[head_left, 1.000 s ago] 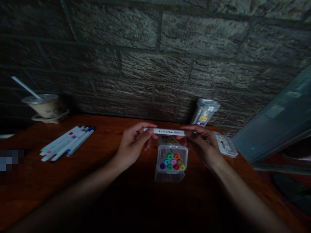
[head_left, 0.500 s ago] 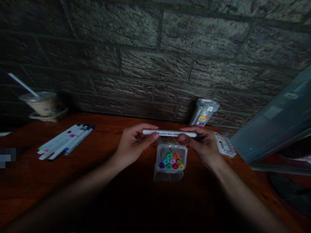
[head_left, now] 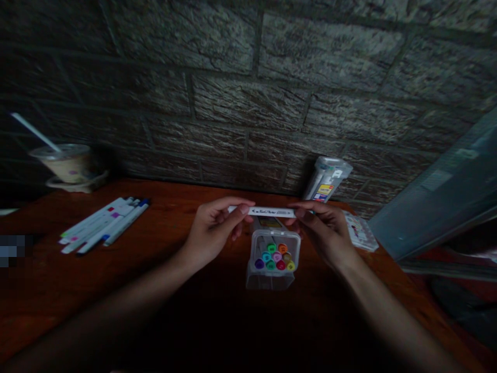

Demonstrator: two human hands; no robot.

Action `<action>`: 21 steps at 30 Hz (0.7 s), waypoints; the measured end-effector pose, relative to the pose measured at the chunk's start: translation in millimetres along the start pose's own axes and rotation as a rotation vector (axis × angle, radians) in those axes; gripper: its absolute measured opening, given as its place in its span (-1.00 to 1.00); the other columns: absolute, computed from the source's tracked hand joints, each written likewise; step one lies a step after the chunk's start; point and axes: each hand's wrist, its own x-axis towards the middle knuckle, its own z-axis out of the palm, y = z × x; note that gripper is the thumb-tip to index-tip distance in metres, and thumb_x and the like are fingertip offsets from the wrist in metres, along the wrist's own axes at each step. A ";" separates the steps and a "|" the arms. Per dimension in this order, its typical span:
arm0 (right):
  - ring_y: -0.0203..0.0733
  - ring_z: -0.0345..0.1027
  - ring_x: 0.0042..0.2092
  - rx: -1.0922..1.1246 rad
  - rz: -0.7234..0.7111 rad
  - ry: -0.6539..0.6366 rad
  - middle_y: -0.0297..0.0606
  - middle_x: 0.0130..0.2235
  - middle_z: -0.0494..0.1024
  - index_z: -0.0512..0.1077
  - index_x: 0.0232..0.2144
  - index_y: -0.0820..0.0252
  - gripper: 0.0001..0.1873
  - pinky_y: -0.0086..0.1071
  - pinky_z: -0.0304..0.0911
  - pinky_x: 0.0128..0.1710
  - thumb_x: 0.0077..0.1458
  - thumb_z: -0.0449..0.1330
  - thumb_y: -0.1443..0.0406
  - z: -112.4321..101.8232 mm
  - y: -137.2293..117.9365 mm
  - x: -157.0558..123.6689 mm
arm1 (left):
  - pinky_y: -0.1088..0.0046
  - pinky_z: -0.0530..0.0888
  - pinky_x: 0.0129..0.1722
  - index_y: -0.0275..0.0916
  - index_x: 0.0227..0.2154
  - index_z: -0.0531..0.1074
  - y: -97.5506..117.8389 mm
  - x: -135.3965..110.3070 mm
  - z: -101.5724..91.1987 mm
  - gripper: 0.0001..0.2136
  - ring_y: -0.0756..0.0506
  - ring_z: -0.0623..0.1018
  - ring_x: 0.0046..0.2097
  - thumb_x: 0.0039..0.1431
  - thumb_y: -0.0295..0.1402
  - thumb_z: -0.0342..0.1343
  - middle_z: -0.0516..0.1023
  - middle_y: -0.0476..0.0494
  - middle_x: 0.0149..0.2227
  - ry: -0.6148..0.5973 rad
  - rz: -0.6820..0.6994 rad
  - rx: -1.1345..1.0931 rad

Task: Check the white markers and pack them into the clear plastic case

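Observation:
A white marker with dark printing lies level between my two hands. My left hand pinches its left end between thumb and fingers. At the other end, the thumb and fingers of my right hand close on it and cover most of its tip. Just below the marker, a clear plastic case rests on the table with its open end toward me. Inside it, several markers show round coloured ends in green, orange, blue, pink, purple, red and yellow.
Several loose white markers lie in a pile on the left of the wooden table. Behind them stands a lidded cup with a straw. A second clear case stands by the brick wall; a flat clear box lies right of my right hand.
The marker has turned a little about its length, so its printing faces me more fully. Both thumbs have shifted up onto it. The case and the pile stay put.

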 end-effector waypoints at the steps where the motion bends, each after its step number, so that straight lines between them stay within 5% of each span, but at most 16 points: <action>1: -0.29 0.39 -0.52 -0.020 -0.004 0.003 -0.27 -0.43 0.70 0.72 -0.26 0.00 -0.82 -0.39 0.29 -0.57 0.07 0.46 0.13 -0.7 1.2 -0.1 | 0.59 0.41 -0.63 -0.22 -0.22 0.66 -0.6 0.2 0.2 -0.87 0.07 0.46 -0.58 0.26 -0.31 0.27 0.68 -0.10 -0.42 0.006 0.001 -0.001; 8: -0.28 0.41 -0.51 -0.082 -0.027 0.027 -0.31 -0.45 0.68 0.71 -0.35 -0.02 -0.91 -0.39 0.32 -0.56 0.07 0.48 0.17 -2.6 7.3 0.3 | 0.59 0.39 -0.63 -0.25 -0.27 0.66 0.2 0.4 0.9 -0.88 0.07 0.45 -0.59 0.19 -0.31 0.33 0.67 -0.11 -0.46 0.000 -0.003 0.039; 21: -0.33 0.34 -0.59 -0.155 -0.071 0.031 -0.37 -0.50 0.65 0.71 -0.33 0.00 -0.79 -0.42 0.28 -0.63 -0.09 0.56 0.24 -3.7 7.2 1.8 | 0.61 0.34 -0.68 -0.24 -0.24 0.66 1.4 0.5 0.6 -0.83 0.09 0.41 -0.62 0.07 -0.40 0.41 0.58 -0.01 -0.54 -0.015 -0.007 0.045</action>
